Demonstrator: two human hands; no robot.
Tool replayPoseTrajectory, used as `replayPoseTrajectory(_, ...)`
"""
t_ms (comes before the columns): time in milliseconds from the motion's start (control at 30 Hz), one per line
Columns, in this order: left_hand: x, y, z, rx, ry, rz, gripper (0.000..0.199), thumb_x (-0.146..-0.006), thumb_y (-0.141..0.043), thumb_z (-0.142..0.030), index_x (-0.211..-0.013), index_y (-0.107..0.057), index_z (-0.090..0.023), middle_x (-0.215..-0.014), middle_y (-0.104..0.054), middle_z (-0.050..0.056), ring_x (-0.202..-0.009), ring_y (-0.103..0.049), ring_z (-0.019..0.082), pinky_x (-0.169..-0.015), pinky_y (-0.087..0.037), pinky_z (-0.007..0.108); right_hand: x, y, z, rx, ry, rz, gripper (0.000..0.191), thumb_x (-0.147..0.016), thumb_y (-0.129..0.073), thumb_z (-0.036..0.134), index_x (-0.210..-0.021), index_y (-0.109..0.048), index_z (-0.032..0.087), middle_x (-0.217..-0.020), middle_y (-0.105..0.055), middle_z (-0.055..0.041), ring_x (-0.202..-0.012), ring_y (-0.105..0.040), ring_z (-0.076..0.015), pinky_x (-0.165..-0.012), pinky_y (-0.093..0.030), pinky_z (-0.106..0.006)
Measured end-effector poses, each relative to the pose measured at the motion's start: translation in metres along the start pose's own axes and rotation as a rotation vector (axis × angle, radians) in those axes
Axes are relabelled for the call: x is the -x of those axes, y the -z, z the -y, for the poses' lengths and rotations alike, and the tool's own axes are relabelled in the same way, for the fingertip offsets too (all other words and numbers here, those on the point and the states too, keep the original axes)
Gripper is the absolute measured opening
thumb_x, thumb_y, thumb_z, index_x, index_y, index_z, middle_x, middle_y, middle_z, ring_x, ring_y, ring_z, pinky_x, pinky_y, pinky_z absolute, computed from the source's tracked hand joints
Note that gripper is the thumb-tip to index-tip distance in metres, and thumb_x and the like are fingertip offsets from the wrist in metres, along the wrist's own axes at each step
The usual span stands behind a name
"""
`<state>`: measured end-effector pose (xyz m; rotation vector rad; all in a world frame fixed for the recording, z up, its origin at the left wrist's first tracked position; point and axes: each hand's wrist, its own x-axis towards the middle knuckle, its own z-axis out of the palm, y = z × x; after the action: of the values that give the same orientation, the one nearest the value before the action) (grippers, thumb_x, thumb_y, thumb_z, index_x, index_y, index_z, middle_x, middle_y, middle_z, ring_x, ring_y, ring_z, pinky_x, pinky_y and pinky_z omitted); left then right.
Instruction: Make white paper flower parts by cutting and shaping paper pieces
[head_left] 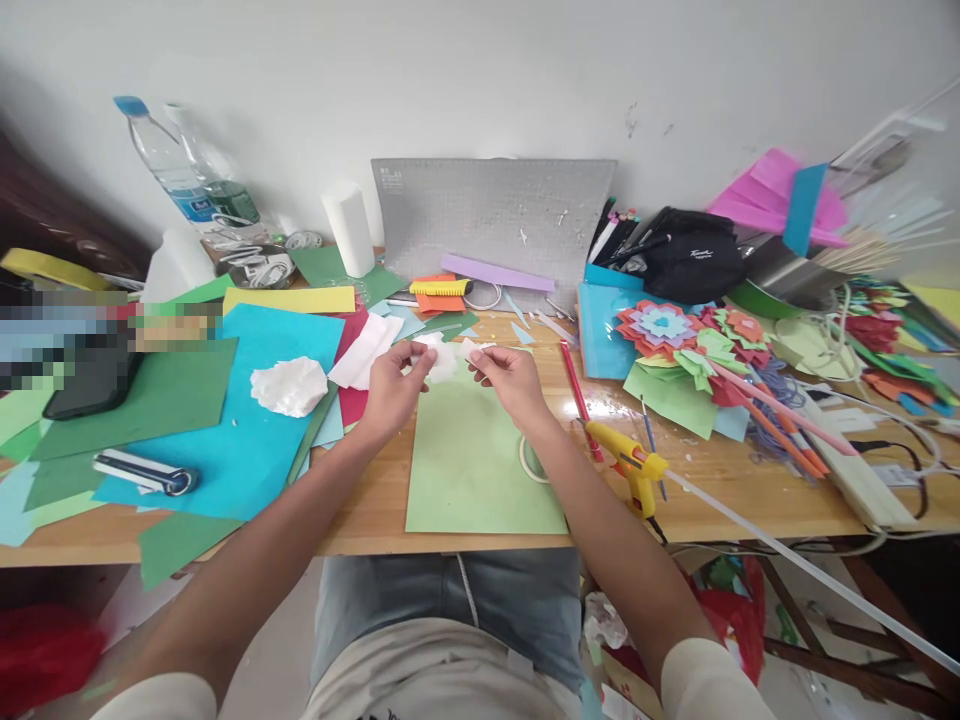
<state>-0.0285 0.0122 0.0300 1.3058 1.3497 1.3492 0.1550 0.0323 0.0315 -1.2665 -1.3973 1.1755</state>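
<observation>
Above the far end of a light green paper sheet [484, 460], my left hand [396, 385] pinches a soft white tissue wad [439, 357]. Between the thumb and finger of my right hand [512, 380] is a small white tissue piece [474, 347]; a gap separates the two hands. A roll of tape [529, 462] lies on the sheet, partly hidden by my right forearm. To the left, a crumpled white clump [289, 387] rests on blue paper [262, 455]. A folded white tissue [365, 352] lies beside my left hand.
Right of the sheet lie a yellow glue gun [630, 462] and a red pen-like stick [579, 395]. Paper flowers [664, 330] and cables are further right. A grey cutting mat [491, 220] leans on the wall. A stapler [146, 472] and bottles [169, 165] stand left.
</observation>
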Motion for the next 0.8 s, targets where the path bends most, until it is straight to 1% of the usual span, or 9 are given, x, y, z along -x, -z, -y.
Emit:
replayPoseTrajectory(133, -0.013, 0.013, -0.003, 0.058, -0.038, -0.159, 0.027, -0.082, -0.068, -0.046, -0.082, -0.064, -0.019, -0.068, -0.055, -0.002, -0.056, -0.049, 0.009, -0.049, -0.048, 0.019, -0.023, -0.007, 0.009, 0.319, 0.095, 0.118, 0.03, -0.082, -0.062, 0.041, -0.063, -0.065, 0.019, -0.059, -0.061, 0.0001, -0.056, -0.055, -0.0133, -0.057, -0.039, -0.027)
replayPoseTrajectory(200, -0.017, 0.015, -0.004, 0.053, -0.029, -0.189, 0.027, -0.082, -0.068, -0.046, -0.08, -0.063, -0.019, -0.066, -0.054, -0.002, -0.054, -0.048, 0.009, -0.048, -0.046, 0.019, -0.035, -0.016, 0.013, 0.455, 0.158, 0.108, 0.03, -0.083, -0.061, 0.037, -0.06, -0.064, 0.019, -0.055, -0.057, 0.0014, -0.056, -0.052, -0.0132, -0.058, -0.036, -0.027)
replayPoseTrajectory(367, -0.016, 0.014, -0.001, 0.056, -0.026, -0.122, 0.033, -0.084, -0.064, -0.05, -0.074, -0.059, -0.019, -0.062, -0.051, -0.004, -0.05, -0.047, 0.008, -0.047, -0.043, 0.02, -0.056, -0.035, 0.011, 0.516, 0.181, 0.124, 0.026, -0.083, -0.065, 0.038, -0.067, -0.069, 0.018, -0.064, -0.066, -0.0007, -0.063, -0.057, -0.0146, -0.063, -0.037, -0.028)
replayPoseTrajectory(433, -0.015, 0.012, 0.001, 0.073, -0.029, -0.095, 0.035, -0.085, -0.063, -0.051, -0.072, -0.058, -0.02, -0.061, -0.05, -0.004, -0.049, -0.046, 0.008, -0.046, -0.041, 0.021, -0.059, -0.034, 0.007, 0.548, 0.194, 0.105, 0.023, -0.083, -0.065, 0.036, -0.071, -0.072, 0.018, -0.071, -0.071, -0.0027, -0.068, -0.061, -0.0165, -0.066, -0.04, -0.028)
replayPoseTrajectory(500, -0.014, 0.011, 0.002, 0.076, -0.023, -0.073, 0.036, -0.085, -0.064, -0.052, -0.072, -0.057, -0.02, -0.06, -0.05, -0.004, -0.047, -0.047, 0.008, -0.045, -0.04, 0.021, -0.056, -0.03, 0.006, 0.578, 0.238, 0.026, 0.02, -0.084, -0.063, 0.034, -0.075, -0.074, 0.019, -0.076, -0.073, -0.0044, -0.072, -0.063, -0.0183, -0.07, -0.042, -0.03)
replayPoseTrajectory(600, -0.011, 0.009, 0.003, 0.024, -0.021, -0.042, 0.037, -0.085, -0.063, -0.054, -0.072, -0.057, -0.02, -0.058, -0.051, -0.003, -0.046, -0.047, 0.009, -0.046, -0.038, 0.023, -0.045, -0.021, 0.011, 0.425, 0.272, -0.068, 0.026, -0.088, -0.059, 0.038, -0.082, -0.075, 0.018, -0.082, -0.074, -0.0052, -0.073, -0.063, -0.0181, -0.073, -0.045, -0.031)
replayPoseTrajectory(700, -0.008, 0.007, 0.004, -0.049, -0.044, -0.002, 0.037, -0.086, -0.063, -0.053, -0.072, -0.058, -0.019, -0.056, -0.052, -0.003, -0.048, -0.045, 0.01, -0.047, -0.035, 0.023, -0.031, -0.018, 0.018, 0.098, 0.196, 0.078, 0.033, -0.083, -0.065, 0.049, -0.087, -0.075, 0.018, -0.085, -0.074, -0.0039, -0.074, -0.063, -0.0166, -0.072, -0.048, -0.029)
replayPoseTrajectory(767, -0.007, 0.005, 0.004, -0.077, -0.047, 0.015, 0.036, -0.086, -0.063, -0.052, -0.071, -0.059, -0.019, -0.053, -0.052, -0.003, -0.048, -0.043, 0.01, -0.048, -0.033, 0.023, -0.026, -0.02, 0.021, -0.027, 0.145, 0.192, 0.034, -0.074, -0.073, 0.051, -0.084, -0.074, 0.019, -0.082, -0.072, -0.0028, -0.074, -0.063, -0.0158, -0.071, -0.049, -0.028)
replayPoseTrajectory(800, -0.007, 0.005, 0.004, -0.081, -0.041, 0.018, 0.035, -0.086, -0.064, -0.051, -0.071, -0.06, -0.019, -0.052, -0.051, -0.004, -0.048, -0.042, 0.01, -0.048, -0.033, 0.023, -0.026, -0.021, 0.022, -0.05, 0.127, 0.21, 0.033, -0.071, -0.076, 0.05, -0.08, -0.073, 0.018, -0.079, -0.071, -0.0022, -0.072, -0.062, -0.0153, -0.07, -0.049, -0.028)
